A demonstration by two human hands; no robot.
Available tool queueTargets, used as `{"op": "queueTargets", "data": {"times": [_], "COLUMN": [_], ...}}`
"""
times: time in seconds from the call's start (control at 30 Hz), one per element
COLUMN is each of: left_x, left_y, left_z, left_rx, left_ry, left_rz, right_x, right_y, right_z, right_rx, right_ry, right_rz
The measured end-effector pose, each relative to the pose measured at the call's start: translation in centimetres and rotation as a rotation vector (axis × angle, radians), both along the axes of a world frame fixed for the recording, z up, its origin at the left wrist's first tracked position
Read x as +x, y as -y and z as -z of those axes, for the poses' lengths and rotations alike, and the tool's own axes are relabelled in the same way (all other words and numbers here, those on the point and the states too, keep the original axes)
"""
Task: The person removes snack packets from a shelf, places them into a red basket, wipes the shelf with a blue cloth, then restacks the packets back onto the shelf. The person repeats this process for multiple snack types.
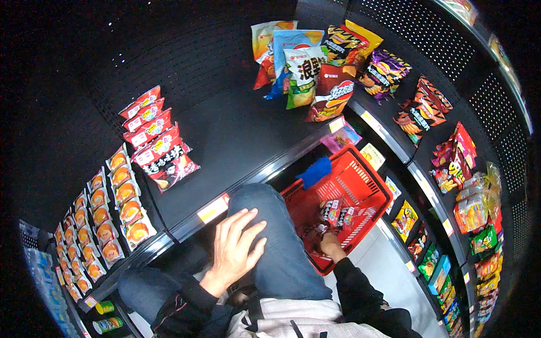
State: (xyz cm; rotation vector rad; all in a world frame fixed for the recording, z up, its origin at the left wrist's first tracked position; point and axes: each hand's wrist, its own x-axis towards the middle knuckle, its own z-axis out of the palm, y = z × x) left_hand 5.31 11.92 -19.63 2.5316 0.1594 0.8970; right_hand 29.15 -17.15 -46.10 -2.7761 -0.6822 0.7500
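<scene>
My left hand (235, 248) lies over my thigh in jeans, fingers spread, holding nothing. A red plastic shopping basket (369, 181) with slotted walls stands beside my knee, against the shelf. Inside it are several dark red snack bags (332, 213). My right hand (331, 246) reaches down over the basket's near side, its fingers closed on the crumpled end of one of these bags. The fingertips are partly hidden. A blue piece (315, 172), cloth-like in look, sits at the basket's far left edge.
On the black shelf, a row of red snack bags (163, 152) stands left, beside rows of round packaged cakes (137, 231). Large chip bags (304, 73) fill the far corner. More snacks (404, 221) line the right shelves. The metal shelf edge (270, 166) runs in front of my knees.
</scene>
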Motion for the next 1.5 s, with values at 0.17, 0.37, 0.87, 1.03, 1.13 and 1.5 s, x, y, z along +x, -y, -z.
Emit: {"op": "queueTargets", "data": {"times": [0.17, 0.37, 0.87, 1.03, 1.13, 1.5], "left_x": [-0.1, -0.4, -1.2, -1.7, -1.9, -3.1], "left_y": [0.2, 0.0, -0.6, -1.5, -2.4, -6.4], "left_z": [0.3, 0.0, -0.8, -1.2, -1.6, -3.9], "left_rx": [0.001, 0.009, -0.037, -0.155, -0.194, -0.269], "left_ry": [-0.011, -0.020, 0.038, 0.100, 0.136, 0.235], "left_rz": [-0.009, -0.015, 0.026, -0.025, -0.103, -0.295], "right_x": [-2.5, 1.5, -1.6, 0.4, 1.4, -0.9], "right_y": [-0.7, 0.9, -3.8, -5.3, -6.7, -20.6], "right_z": [4.3, 11.4, -15.2, -25.2, -30.5, -40.1], "right_rx": [0.199, 0.139, 0.245, 0.541, 0.784, 1.083], "right_ry": [-0.109, -0.050, 0.287, 0.670, 0.631, 0.583], "right_rz": [0.397, 0.246, 0.077, -0.002, 0.032, -0.332]}}
